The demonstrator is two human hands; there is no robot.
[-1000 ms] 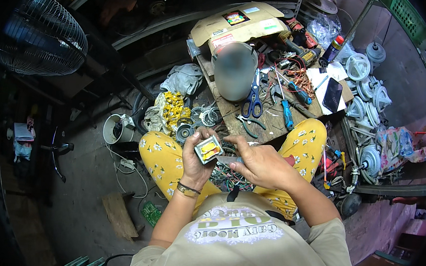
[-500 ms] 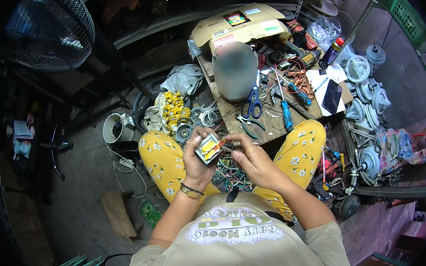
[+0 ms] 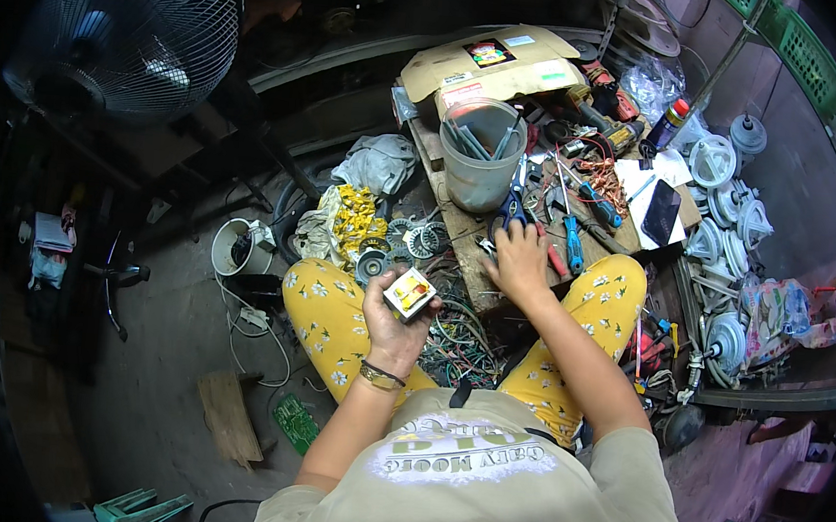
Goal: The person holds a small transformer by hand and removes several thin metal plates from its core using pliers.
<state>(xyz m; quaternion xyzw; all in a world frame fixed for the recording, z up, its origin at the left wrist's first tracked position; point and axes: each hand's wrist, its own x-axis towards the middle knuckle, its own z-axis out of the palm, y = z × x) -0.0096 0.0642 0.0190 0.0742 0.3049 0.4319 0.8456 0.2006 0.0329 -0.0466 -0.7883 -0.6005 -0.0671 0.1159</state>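
My left hand is closed around a small transformer, a squarish block with a pale frame and yellow and red on its upper face. It is held above my lap. My right hand reaches over the near edge of the wooden worktable, palm down with fingers spread among the tools. Under and beside its fingers are dark pliers, partly hidden, and a red-handled tool. Blue-handled scissors lie just beyond the fingertips, and a blue screwdriver lies to the right.
A grey bucket with tools stands on the table, near a cardboard box. A phone rests at the right. Loose wires lie between my knees. A fan stands at the left; white plastic parts are piled right.
My right hand has left the transformer and moved forward and right onto the tools on the table. The left hand still holds the transformer, its upper face now uncovered. The view has shifted slightly.
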